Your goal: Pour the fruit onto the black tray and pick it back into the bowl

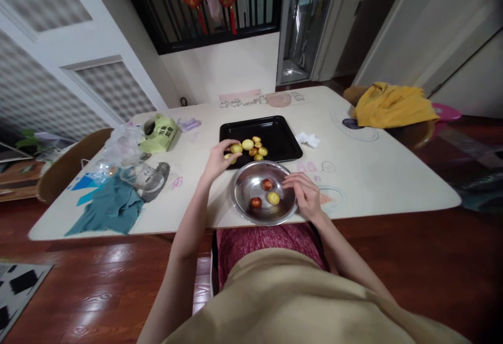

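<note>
At frame centre, a yellow round piece (236,148) is held, partly covered, in the grip of the left hand (219,158), over the black tray (277,133). The tray's near edge is partly hidden by the metal bowl (244,191); whether its rim is held by the right hand (306,192) cannot be told.

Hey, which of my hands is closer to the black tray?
Your left. The left hand is at the near left corner of the black tray; the right hand is farther off, at the right rim of the metal bowl.
</note>
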Action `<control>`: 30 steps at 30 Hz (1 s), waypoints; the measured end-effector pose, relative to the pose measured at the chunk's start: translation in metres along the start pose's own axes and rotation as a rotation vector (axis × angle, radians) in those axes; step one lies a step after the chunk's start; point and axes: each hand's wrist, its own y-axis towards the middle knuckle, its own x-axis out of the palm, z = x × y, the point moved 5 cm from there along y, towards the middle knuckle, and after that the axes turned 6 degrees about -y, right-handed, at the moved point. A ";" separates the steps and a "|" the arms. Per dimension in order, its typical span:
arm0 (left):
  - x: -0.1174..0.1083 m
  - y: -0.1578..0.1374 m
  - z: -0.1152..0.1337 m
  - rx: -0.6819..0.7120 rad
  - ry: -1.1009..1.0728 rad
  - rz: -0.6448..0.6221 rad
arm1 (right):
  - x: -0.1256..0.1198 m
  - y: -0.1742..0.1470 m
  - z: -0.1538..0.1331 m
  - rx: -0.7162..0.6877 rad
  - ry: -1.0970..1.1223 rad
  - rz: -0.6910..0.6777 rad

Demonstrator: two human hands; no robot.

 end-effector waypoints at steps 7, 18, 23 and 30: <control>0.049 -0.032 0.047 0.134 -0.068 -0.450 | -0.001 0.000 0.001 0.001 -0.025 0.000; 0.063 -0.040 0.048 0.134 -0.029 -0.594 | -0.001 0.001 0.000 0.012 -0.014 0.001; 0.067 -0.040 0.048 0.132 0.018 -0.624 | -0.001 0.001 -0.001 0.006 -0.023 0.008; 0.065 -0.041 0.053 0.128 -0.028 -0.632 | -0.001 0.001 -0.002 0.000 -0.030 0.011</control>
